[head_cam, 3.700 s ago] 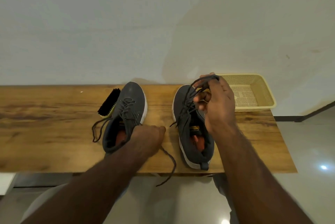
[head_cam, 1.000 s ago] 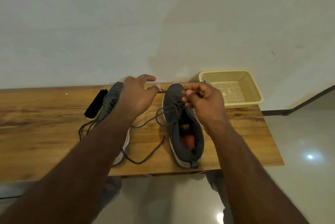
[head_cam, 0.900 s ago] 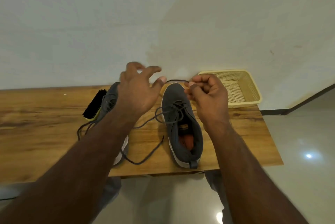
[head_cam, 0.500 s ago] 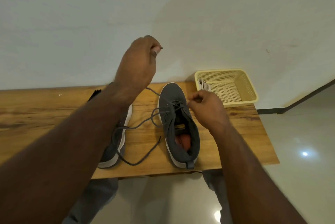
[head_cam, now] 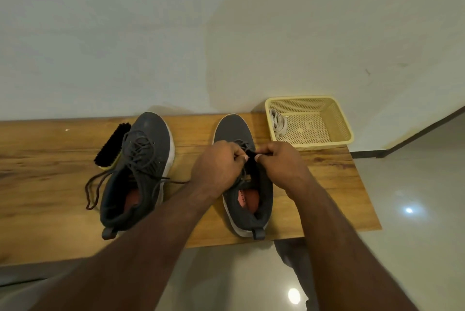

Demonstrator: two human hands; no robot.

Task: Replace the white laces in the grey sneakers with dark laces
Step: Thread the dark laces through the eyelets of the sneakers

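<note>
Two grey sneakers stand toe-away on the wooden table (head_cam: 50,164). The left sneaker (head_cam: 141,167) wears a dark lace whose loose ends trail off its left side (head_cam: 91,187). Over the tongue of the right sneaker (head_cam: 241,184), my left hand (head_cam: 219,167) and my right hand (head_cam: 281,164) meet, each pinching the dark lace (head_cam: 245,145) between thumb and fingers. Most of that lace is hidden under my hands. A bundle of white laces (head_cam: 278,123) lies in the yellow basket (head_cam: 337,119).
A black shoe brush (head_cam: 112,144) lies against the far left side of the left sneaker. The basket sits at the table's back right corner, against the wall. The table's right edge drops to a glossy tiled floor (head_cam: 415,222).
My left hand came down from high above the table to the right sneaker's tongue and now meets my right hand there. The slack lace loop beside the shoe is gone.
</note>
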